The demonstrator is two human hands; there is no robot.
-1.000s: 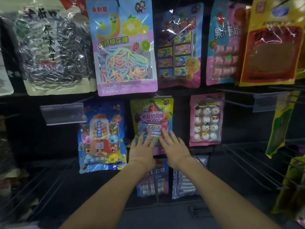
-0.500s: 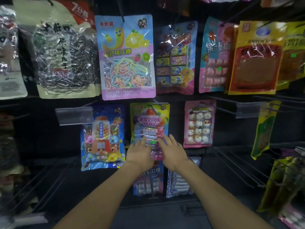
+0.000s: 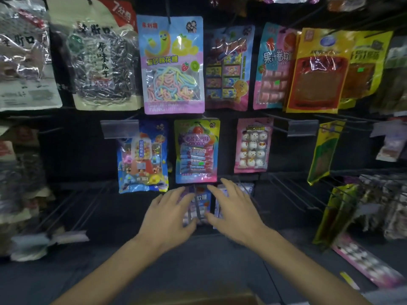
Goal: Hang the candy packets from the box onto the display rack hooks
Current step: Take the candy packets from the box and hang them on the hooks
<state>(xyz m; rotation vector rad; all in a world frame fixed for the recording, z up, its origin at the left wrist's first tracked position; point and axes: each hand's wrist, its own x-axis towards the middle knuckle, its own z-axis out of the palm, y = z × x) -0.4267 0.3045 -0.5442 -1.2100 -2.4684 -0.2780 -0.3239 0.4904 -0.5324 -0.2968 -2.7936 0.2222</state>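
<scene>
A dark display rack (image 3: 77, 150) of thin wire hooks (image 3: 293, 194) fills the view, hung with glossy, crinkly candy packets (image 3: 174, 62); a tall flat cherry packet (image 3: 196, 150) hangs upright just above both hands; a blurred brown cardboard edge, likely the box (image 3: 198, 299), lies below the forearms. The left hand (image 3: 169, 219) and right hand (image 3: 233, 212) hover level, fingers (image 3: 229, 188) spread and empty, flanking a smaller packet (image 3: 199, 201) beneath.

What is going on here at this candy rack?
A person is stocking a display rack of hanging candy packets. The left hand and right hand are open, fingers spread, just below the green and pink packet on the middle row, in front of a lower packet. Neither hand holds anything.
</scene>
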